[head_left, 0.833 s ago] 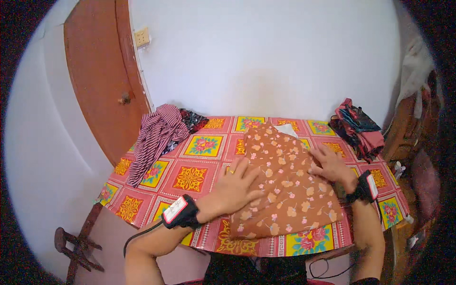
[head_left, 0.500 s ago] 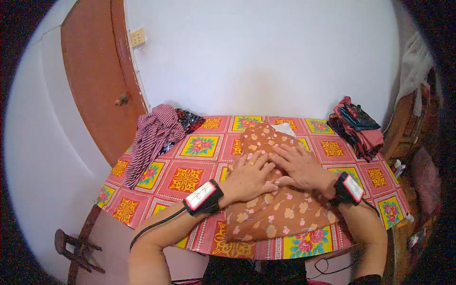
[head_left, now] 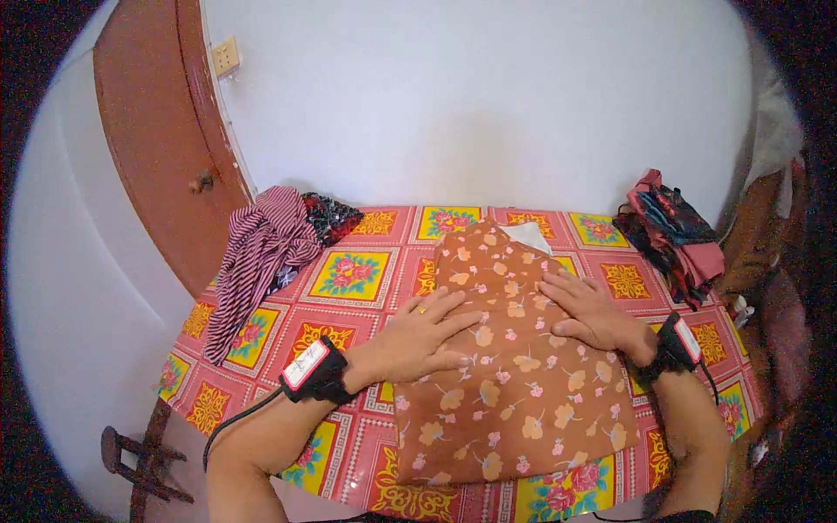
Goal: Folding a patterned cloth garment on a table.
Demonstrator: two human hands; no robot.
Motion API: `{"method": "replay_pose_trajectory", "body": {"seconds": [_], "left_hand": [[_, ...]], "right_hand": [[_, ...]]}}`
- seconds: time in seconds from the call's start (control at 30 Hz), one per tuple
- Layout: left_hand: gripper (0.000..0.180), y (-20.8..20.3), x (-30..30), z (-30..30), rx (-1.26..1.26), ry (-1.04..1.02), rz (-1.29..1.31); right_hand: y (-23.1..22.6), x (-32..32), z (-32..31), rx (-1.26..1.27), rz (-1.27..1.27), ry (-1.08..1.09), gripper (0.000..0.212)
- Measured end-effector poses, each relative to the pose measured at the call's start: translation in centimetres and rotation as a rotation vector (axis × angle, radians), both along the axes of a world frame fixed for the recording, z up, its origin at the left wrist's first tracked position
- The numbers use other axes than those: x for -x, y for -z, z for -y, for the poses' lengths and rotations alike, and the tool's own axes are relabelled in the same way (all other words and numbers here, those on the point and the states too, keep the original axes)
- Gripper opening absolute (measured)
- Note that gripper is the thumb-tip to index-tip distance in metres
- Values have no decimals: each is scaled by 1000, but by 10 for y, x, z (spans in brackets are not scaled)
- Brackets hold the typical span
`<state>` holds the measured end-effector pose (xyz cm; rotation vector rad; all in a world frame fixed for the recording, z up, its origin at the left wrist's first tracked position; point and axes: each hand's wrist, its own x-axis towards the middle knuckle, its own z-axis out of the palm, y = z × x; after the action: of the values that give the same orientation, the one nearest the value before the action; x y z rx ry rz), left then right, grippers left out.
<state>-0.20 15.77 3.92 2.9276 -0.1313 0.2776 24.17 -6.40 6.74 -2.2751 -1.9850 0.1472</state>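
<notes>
A brown cloth with orange and pink flowers [head_left: 514, 410] lies spread on the table in front of me; whether it is a garment I cannot tell. My left hand [head_left: 425, 338] rests flat on its left edge, fingers apart and pointing to the upper right. On its right edge lies my right hand [head_left: 595, 315], palm down with fingers stretched toward the upper left. A white patch of fabric [head_left: 528, 235] shows at the cloth's far end. Both wrists wear black bands with a white tag.
The table [head_left: 327, 318] has a pink and yellow flowered cover. A striped cloth [head_left: 261, 253] lies in a heap at the far left beside a dark patterned cloth [head_left: 331, 220]. Folded clothes [head_left: 671, 231] are stacked at the far right. A wall and a brown door [head_left: 157, 131] stand behind.
My hands have moved apart from the cloth's middle, the left to its left edge and the right to its right edge. The cloth now looks flatter and reaches nearer to me.
</notes>
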Motion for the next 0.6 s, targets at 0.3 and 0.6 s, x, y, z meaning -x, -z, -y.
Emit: {"method": "replay_pose_trajectory", "body": {"seconds": [0.3, 0.6], "left_hand": [[59, 5, -2, -8, 147, 6, 72], [64, -19, 8, 37, -175, 114, 311]], "right_hand": [[0, -5, -6, -289, -447, 19, 69], [-17, 32, -8, -334, 214, -100, 73]]}}
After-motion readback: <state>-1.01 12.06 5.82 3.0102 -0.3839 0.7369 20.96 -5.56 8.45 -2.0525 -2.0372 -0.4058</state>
